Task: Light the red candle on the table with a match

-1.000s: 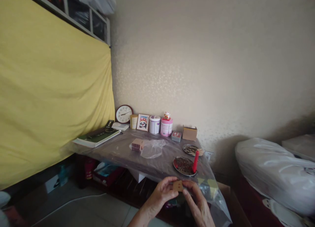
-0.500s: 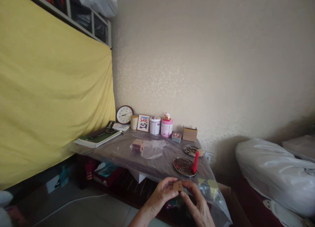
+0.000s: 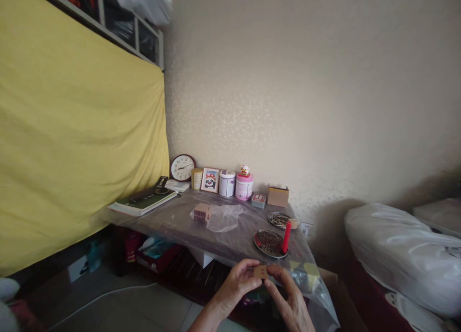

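Low in the view, my left hand and my right hand together pinch a small tan cardboard box, fingertips meeting around it. They hover in front of the near edge of a low table covered with clear plastic sheet. Just beyond the box, a round metal dish of dark bits sits on the table with a red candle standing at its right edge. A second metal dish lies farther back.
Along the wall stand a clock, a framed picture, a white tin, a pink tin and a brown box. Books lie at left, a crumpled plastic bag mid-table. A yellow curtain hangs left; white bedding lies right.
Both hands stay closed on the small box with only slight finger shifts; the view has drifted a little.
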Available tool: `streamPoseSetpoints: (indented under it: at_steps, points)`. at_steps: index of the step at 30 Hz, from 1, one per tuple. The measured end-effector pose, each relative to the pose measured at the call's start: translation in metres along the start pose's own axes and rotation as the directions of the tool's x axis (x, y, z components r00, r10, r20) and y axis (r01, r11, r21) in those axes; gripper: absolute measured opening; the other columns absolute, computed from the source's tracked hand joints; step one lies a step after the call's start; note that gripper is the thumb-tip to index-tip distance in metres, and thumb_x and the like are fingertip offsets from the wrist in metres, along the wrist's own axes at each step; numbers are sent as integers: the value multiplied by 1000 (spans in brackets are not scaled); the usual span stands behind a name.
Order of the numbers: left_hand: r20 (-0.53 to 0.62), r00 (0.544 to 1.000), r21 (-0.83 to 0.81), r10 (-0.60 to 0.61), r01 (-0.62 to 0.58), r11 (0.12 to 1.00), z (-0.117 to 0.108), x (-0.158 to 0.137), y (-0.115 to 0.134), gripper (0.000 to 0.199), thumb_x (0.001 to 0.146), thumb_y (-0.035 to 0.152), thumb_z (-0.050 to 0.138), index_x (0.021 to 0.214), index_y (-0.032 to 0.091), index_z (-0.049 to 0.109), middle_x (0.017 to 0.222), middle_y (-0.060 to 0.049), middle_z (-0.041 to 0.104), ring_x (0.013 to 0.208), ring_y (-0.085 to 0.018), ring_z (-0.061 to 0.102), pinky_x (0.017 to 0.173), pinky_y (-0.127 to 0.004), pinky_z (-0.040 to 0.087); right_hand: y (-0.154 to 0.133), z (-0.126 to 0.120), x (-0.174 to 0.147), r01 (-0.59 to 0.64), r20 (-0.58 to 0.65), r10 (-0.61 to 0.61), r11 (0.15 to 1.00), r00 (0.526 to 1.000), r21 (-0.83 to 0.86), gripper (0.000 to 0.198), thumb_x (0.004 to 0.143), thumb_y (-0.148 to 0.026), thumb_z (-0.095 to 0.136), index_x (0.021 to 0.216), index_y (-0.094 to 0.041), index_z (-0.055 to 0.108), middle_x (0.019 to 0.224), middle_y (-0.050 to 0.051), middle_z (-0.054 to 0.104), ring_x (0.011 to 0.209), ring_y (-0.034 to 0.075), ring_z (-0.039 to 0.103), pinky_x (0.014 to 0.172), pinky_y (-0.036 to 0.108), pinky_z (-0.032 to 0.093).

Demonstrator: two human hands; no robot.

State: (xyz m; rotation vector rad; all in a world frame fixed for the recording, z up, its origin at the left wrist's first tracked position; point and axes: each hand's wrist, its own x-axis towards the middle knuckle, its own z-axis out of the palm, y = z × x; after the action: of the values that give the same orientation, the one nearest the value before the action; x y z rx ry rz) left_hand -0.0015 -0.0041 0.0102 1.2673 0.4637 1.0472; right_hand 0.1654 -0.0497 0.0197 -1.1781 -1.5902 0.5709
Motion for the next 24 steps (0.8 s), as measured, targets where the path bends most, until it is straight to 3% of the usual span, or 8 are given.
streamPoseSetpoints:
  at_steps: [8,24]
  points:
    - [-27,1000,-2,-7,7,1000,2,1,0,44,69,35,71,106,16,58,106,-9,65,102,-25,56,88,-34,40,0,0,0,-11,-54,13,999,998,37,27,77,-40,63,97,-23,66,101,6,65,100,26,58,91,33,45]
    - [-27,999,0,-27,27,1000,5,0,6,44,66,37,73,102,16,58,101,-9,66,99,-23,57,86,-33,40,0,0,0,-22,-16,22,1000,1000,18,25,79,-40,61,97,-23,66,104,5,65,102,24,58,91,31,44]
